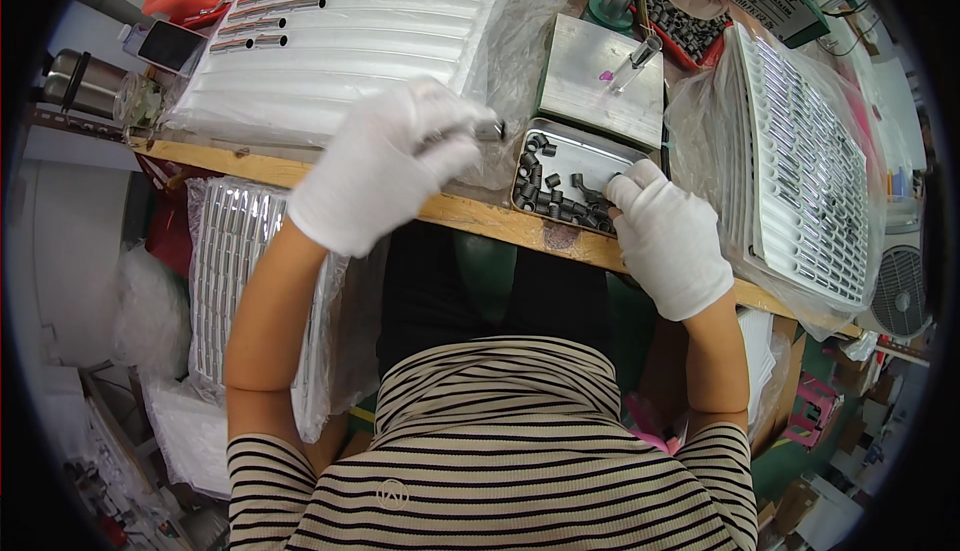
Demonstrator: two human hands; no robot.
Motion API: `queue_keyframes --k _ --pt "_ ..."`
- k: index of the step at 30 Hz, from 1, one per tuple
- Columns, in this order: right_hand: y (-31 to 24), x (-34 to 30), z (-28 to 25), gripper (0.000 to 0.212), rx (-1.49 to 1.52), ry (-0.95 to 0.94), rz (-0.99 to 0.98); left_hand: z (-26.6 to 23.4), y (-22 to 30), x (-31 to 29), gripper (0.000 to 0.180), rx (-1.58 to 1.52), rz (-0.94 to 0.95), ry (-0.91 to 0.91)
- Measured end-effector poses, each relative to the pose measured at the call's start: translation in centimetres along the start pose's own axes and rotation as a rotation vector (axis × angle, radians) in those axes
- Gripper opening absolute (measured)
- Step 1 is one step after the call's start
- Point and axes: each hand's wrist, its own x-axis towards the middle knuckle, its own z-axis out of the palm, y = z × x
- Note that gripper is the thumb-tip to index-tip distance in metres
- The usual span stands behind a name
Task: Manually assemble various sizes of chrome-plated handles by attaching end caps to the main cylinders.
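My left hand (385, 166), in a white glove, is closed around a short shiny metal tube (494, 131). The hand is smeared by motion, and only the tube's dark open end shows plainly beyond the fingers. My right hand (670, 236), gloved too, reaches over the right side of a shallow metal tray (590, 159). Its fingers are bent together at the small dark grey sleeves (552, 198) lying loose in there. What its fingertips pinch is hidden. Behind the tray a metal block (600, 76) bears a short upright shiny post (638, 63).
A white ridged foam tray (340, 71) with several tubes lies at the left, a phone (172, 46) beyond its edge. Stacked trays of shiny tubes (810, 161) stand at the right. Red bins (685, 26) of dark sleeves sit behind the block. The wooden table edge (480, 213) runs before me.
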Motion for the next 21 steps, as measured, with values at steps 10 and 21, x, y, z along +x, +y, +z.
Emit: queue_keyframes --k 10,21 --pt "1.4 0.3 -0.2 0.011 0.306 0.249 -0.027 4.4 0.7 -0.6 0.023 -0.139 -0.083 0.001" --pt "3.6 -4.0 -3.0 0.018 0.392 0.2 -0.213 5.9 3.2 0.4 0.018 -0.504 -0.128 -0.458"
